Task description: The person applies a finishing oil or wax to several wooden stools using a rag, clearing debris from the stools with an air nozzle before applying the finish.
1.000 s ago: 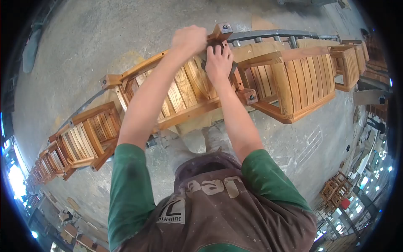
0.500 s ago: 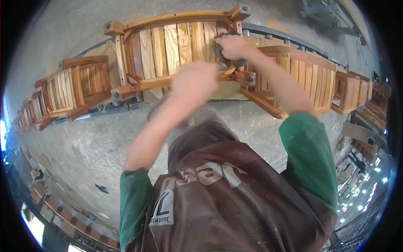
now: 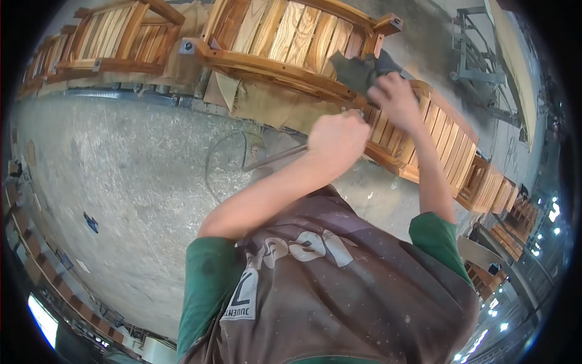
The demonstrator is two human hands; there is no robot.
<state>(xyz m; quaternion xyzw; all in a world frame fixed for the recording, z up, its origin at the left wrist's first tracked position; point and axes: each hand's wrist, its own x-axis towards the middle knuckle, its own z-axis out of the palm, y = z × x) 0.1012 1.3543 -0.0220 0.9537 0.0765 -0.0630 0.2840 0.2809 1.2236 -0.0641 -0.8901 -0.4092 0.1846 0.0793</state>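
My right hand (image 3: 395, 102) grips a dark grey rag (image 3: 357, 71) at the right end of a slatted wooden chair (image 3: 291, 33). The rag drapes over the chair's corner, by the end leg with its metal foot. In a fist just below and left, my left hand (image 3: 338, 142) holds a thin hose (image 3: 276, 159), with a small metal end showing past the knuckles. The hose trails left from the fist and loops down toward the floor. Most of what sits inside the fist is hidden.
More slatted wooden chairs stand in a row to the left (image 3: 112, 36) and right (image 3: 442, 133). Brown cardboard (image 3: 260, 106) lies under the middle chair. A grey metal frame (image 3: 479, 67) stands at upper right. A small blue item (image 3: 91, 222) lies on the concrete floor (image 3: 145, 176).
My view has swung right, so the chairs shift up and left. The rag hand has moved to the chair's outer corner, and the left fist has drawn back off the slats toward me.
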